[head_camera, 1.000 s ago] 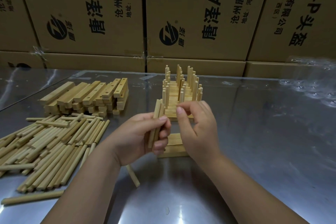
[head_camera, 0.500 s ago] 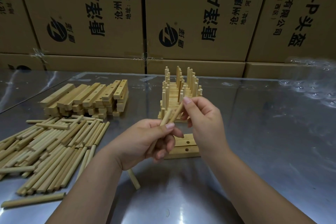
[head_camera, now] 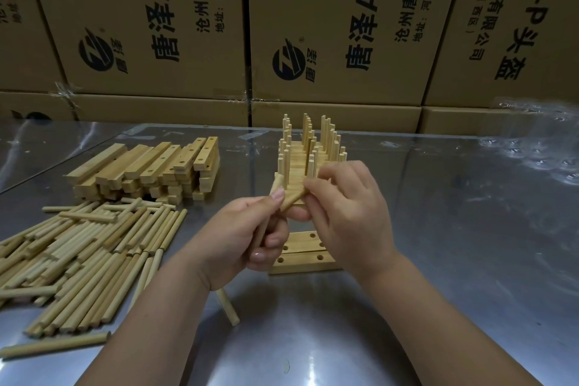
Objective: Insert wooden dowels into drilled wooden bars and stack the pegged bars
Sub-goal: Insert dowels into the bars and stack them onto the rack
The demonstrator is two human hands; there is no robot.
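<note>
The left hand point(head_camera: 238, 238) is curled round a small bundle of pale round wooden dowels point(head_camera: 277, 185), with its thumb pressed along them. The right hand point(head_camera: 351, 216) pinches one dowel point(head_camera: 293, 197) from that bundle between thumb and fingertips. A second ago the bundle stood nearly upright and the right fingers only touched its top. Since then the chosen dowel has been drawn out and tipped to a slant. It seems nearly free of the left hand's grip, though the fingers overlap there and I cannot be sure.

Directly below the hands, toward the near edge of the shiny steel counter point(head_camera: 438, 260), two short pale wooden bars with drilled holes point(head_camera: 305, 255) lie side by side and touching. Their holes are empty and show more plainly than before. The step in hand is therefore most likely the first peg for these bars.

Behind them, toward the far edge, stands the stack of pegged bars point(head_camera: 296, 166) with its dowels upright. Toward the left edge lie the loose dowel pile point(head_camera: 84, 247) and, beyond it, the heap of unpegged bars point(head_camera: 150, 169).
</note>
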